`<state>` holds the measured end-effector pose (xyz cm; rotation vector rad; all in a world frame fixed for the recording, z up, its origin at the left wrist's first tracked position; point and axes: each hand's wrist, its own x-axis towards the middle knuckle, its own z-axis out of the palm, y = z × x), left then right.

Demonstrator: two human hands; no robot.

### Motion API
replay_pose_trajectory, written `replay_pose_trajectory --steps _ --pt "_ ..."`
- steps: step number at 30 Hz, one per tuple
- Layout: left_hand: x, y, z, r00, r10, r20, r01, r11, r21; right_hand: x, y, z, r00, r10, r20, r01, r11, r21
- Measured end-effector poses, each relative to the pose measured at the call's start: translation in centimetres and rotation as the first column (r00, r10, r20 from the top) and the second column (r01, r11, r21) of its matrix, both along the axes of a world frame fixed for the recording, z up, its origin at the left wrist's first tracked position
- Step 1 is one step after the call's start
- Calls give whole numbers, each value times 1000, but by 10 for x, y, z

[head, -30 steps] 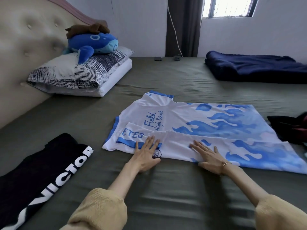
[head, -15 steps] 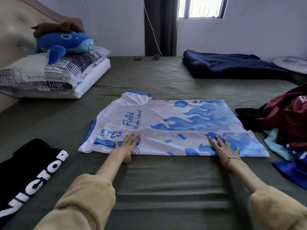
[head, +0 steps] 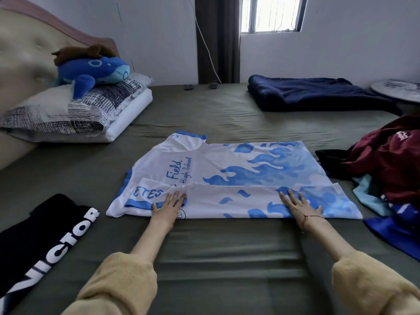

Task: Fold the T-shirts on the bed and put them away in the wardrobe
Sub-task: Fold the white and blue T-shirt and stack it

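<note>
Hands (head: 169, 206) wider on half-folded T-shirt (head: 238, 169)

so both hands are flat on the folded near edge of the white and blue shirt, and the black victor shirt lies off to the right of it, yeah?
Not quite. The black VICTOR shirt lies to the left of the white and blue shirt, as the head view shows. The rest holds: the left hand and right hand lie flat on its folded near edge.
</note>
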<state>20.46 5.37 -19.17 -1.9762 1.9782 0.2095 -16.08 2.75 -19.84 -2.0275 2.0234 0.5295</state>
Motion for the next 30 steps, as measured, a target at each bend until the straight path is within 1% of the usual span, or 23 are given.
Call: replay_pose_trajectory --steps 6,12,18,24,30 --pt "-3 45 4 1000 21 -3 -21 1000 17 -1 36 17 1000 12 17 -14 997 73" --pt "-17 96 8 999 43 -21 -43 998 37 -12 80 24 1000 16 25 -18 996 89" --pt "-21 146 9 998 63 -31 -61 996 63 -12 131 32 996 81 -47 -76 992 99" --pt "-21 177 7 997 71 -40 -68 996 61 -11 169 37 993 116 2 -116 990 82" --pt "-22 179 14 998 59 -24 -56 992 110 -26 156 18 993 78 94 -81 996 34"
